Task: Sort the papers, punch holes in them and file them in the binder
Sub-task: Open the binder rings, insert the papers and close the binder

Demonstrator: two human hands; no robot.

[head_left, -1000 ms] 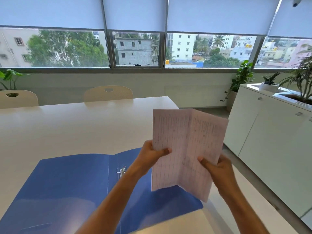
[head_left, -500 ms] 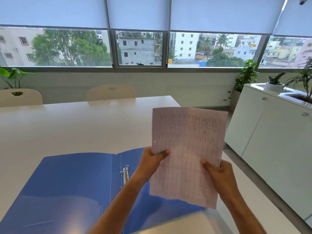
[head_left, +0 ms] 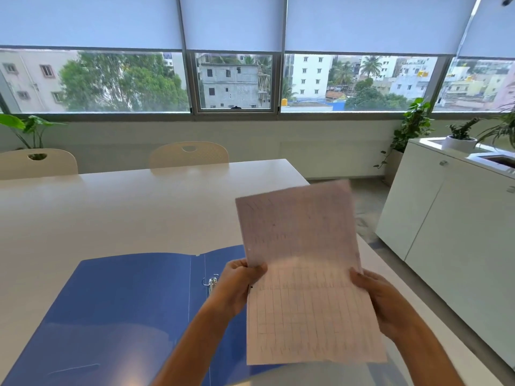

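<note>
**Both hands hold a gridded sheet above the open binder**

The left hand (head_left: 237, 285) is closed on the left edge of the paper (head_left: 303, 274), thumb on the near face and the other fingers hidden behind it. The right hand (head_left: 376, 302) pinches the right edge in the same way, at about the same height. Between them the paper is held up in the air, nearly upright, its top leaning toward 1 o'clock. It carries a faint printed grid with handwriting too blurred to read, and the upper half looks darker than the lower half. Whether it is one sheet or several pressed together cannot be told.

Below and toward 9 o'clock from the left hand, a blue binder (head_left: 125, 307) lies open flat on the white worktop (head_left: 111, 213). Its metal ring clasp (head_left: 212, 282) sits at the spine, just beside the left wrist. The paper covers part of the binder's right flap.

Farther out, two cream chairs (head_left: 189, 155) stand at the worktop's far edge around 11 and 12 o'clock. A white cabinet (head_left: 451, 224) with potted plants (head_left: 461, 135) stands at 2 o'clock, under a long window (head_left: 235, 82).
</note>
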